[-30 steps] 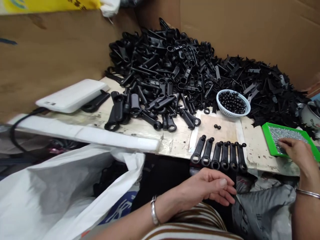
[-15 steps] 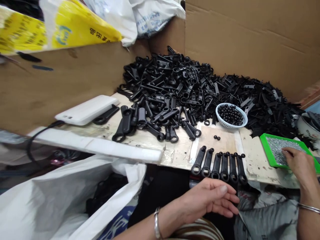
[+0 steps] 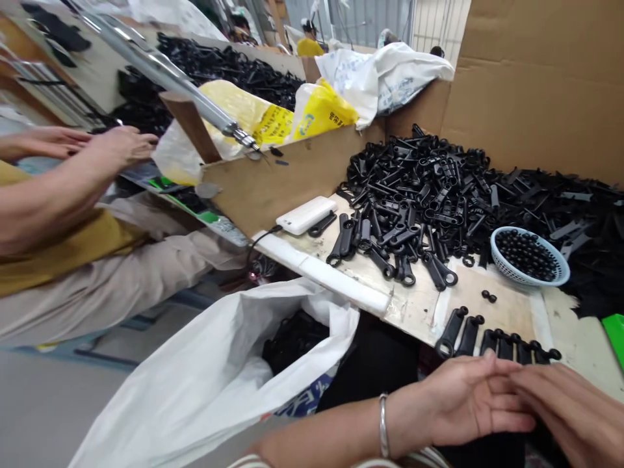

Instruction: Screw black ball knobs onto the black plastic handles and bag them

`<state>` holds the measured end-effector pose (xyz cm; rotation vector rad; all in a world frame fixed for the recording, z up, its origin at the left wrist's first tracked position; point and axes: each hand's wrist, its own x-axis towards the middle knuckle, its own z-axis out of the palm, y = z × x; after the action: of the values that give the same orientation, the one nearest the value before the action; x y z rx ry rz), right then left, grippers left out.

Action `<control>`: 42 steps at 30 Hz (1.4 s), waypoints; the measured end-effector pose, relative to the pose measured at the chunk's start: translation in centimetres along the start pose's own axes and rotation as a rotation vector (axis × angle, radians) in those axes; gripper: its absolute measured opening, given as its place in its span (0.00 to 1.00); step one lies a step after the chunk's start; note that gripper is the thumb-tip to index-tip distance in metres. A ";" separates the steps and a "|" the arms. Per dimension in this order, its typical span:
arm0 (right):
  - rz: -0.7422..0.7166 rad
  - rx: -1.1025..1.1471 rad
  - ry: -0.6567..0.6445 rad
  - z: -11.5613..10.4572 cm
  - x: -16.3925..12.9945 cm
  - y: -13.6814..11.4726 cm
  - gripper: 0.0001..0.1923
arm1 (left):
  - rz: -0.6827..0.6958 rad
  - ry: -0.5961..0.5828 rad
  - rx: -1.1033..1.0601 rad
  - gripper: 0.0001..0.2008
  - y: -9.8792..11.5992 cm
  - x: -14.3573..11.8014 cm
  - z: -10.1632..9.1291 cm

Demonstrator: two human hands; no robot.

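Your left hand (image 3: 468,403) lies palm-up at the near edge of the table, fingers loosely spread, with a metal bangle (image 3: 383,426) on the wrist. Your right hand (image 3: 570,406) comes in from the right, its fingertips laid across the left fingers; whether something small is pinched between them cannot be told, since the fingers cover the spot.

Just beyond your knuckles a row of black handles (image 3: 492,335) lies side by side on the worn tabletop (image 3: 414,309), their near ends hidden behind your hands. Two loose black beads (image 3: 488,296) sit a little past the row. To your left a white plastic bag (image 3: 234,370) gapes open below the table edge, dark parts showing inside.

Farther back on the right a small blue basket (image 3: 529,256) holds black beads, and a sliver of a green tray (image 3: 615,333) shows at the right border. A white power bank (image 3: 305,214) rests near the left corner, cable attached. Behind it spreads a big heap of black handles (image 3: 429,188) against the cardboard wall (image 3: 536,84).

Off to the far left, another person's hands (image 3: 104,144) work at a neighbouring bench.
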<state>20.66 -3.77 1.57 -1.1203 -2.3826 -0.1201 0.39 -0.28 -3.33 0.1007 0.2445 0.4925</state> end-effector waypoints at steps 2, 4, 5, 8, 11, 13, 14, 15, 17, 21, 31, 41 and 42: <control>-0.015 -0.114 -0.036 1.0 1.6 -2.3 0.21 | 0.020 -0.016 -0.046 0.17 0.0 -0.2 0.2; 0.003 -0.171 -0.054 1.5 2.5 -3.6 0.20 | 0.044 -0.032 -0.078 0.18 0.1 -0.4 0.5; 0.017 -0.162 -0.062 1.6 2.6 -3.8 0.19 | 0.055 -0.036 -0.085 0.18 0.2 -0.5 0.7; 0.045 -0.038 -0.079 1.4 2.5 -3.8 0.17 | 0.075 -0.045 -0.070 0.16 0.3 -0.7 0.8; 0.062 0.026 -0.088 1.0 2.2 -3.7 0.16 | 0.061 -0.049 -0.043 0.16 0.3 -0.7 0.6; 0.079 0.003 -0.085 0.8 2.3 -4.0 0.15 | 0.048 -0.027 -0.047 0.16 0.3 -0.6 0.4; 0.092 -0.005 -0.082 0.8 2.4 -4.2 0.15 | 0.049 -0.011 -0.051 0.15 0.2 -0.7 0.4; 0.107 -0.001 -0.080 0.7 2.6 -4.5 0.14 | 0.056 0.003 -0.049 0.14 0.2 -0.7 0.4; 0.143 0.041 -0.072 0.6 3.0 -5.0 0.13 | 0.072 0.021 -0.027 0.13 0.3 -0.9 0.6; 0.191 0.061 -0.051 0.3 3.5 -5.6 0.11 | 0.054 0.021 0.013 0.12 0.8 -1.1 1.2; 0.696 0.114 0.208 -2.4 -1.3 -1.9 0.07 | -0.138 0.116 0.117 0.12 0.7 -1.2 1.7; 0.685 -0.118 0.207 -0.3 -1.4 2.1 0.07 | -0.149 0.136 0.142 0.12 0.7 -1.1 1.8; 0.653 -0.150 0.184 -0.3 -1.2 2.0 0.07 | -0.146 0.137 0.138 0.12 0.7 -1.1 1.7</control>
<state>22.95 -3.35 0.98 -1.8104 -1.7684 -0.1662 -0.42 -0.26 -1.33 0.1827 0.4172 0.3371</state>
